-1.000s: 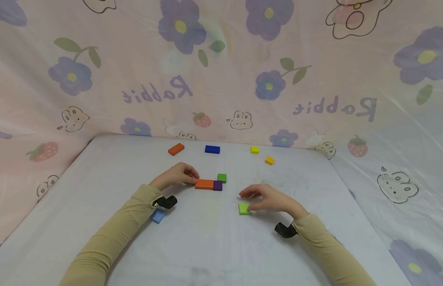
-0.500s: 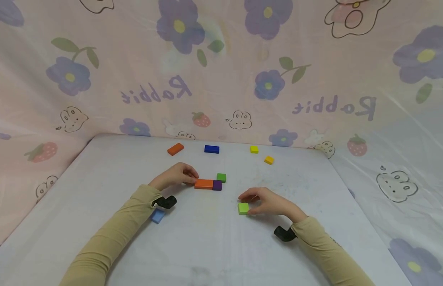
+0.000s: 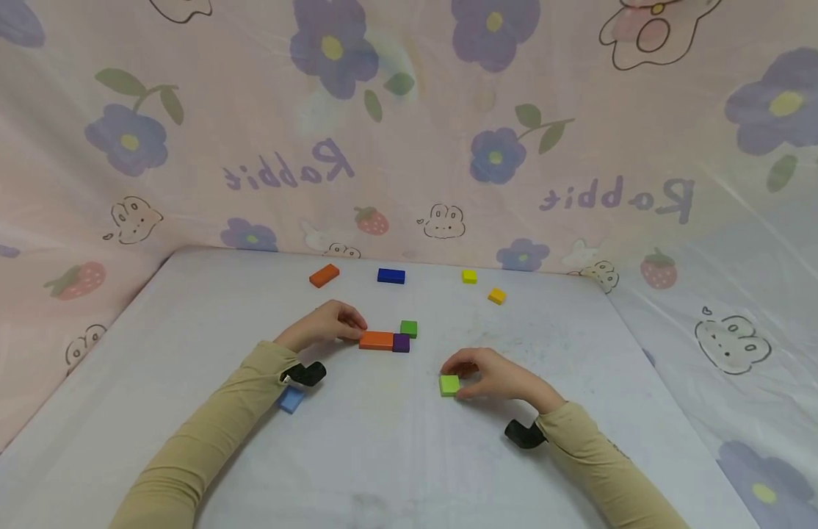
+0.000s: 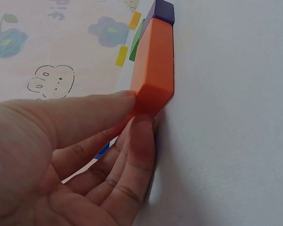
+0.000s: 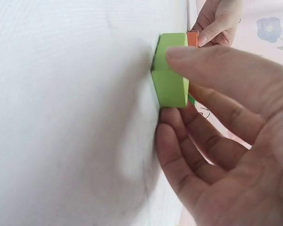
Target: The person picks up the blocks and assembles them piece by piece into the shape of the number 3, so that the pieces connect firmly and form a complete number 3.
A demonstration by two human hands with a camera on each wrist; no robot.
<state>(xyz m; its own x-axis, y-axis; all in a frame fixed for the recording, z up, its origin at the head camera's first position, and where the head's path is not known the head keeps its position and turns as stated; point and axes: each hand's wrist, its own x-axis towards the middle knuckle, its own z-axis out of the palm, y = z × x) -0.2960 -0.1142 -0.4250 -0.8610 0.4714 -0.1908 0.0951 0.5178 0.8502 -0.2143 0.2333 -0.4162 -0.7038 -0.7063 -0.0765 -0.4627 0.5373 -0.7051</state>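
Note:
My left hand (image 3: pixel 324 323) rests at the left end of a long orange block (image 3: pixel 377 341). In the left wrist view, its thumb and fingertips pinch the orange block's (image 4: pixel 155 61) near end. A small purple block (image 3: pixel 401 343) sits against the right end, and a green block (image 3: pixel 409 329) stands just behind the purple one. Lower right, my right hand (image 3: pixel 491 376) holds a square lime-green block (image 3: pixel 449 386) on the table. The right wrist view shows the thumb on the lime-green block's (image 5: pixel 170 87) side and curled fingers beyond it, their contact partly hidden.
Along the back lie a red-orange block (image 3: pixel 324 275), a dark blue block (image 3: pixel 391 276), a yellow block (image 3: pixel 470 277) and an amber block (image 3: pixel 497 296). A light blue block (image 3: pixel 291 399) lies beside the left forearm. A patterned curtain (image 3: pixel 409 147) rises behind the white table (image 3: pixel 382 455).
My right hand has shifted slightly down and closed its fingers nearer the lime-green block. The left hand and the other blocks stay in place.

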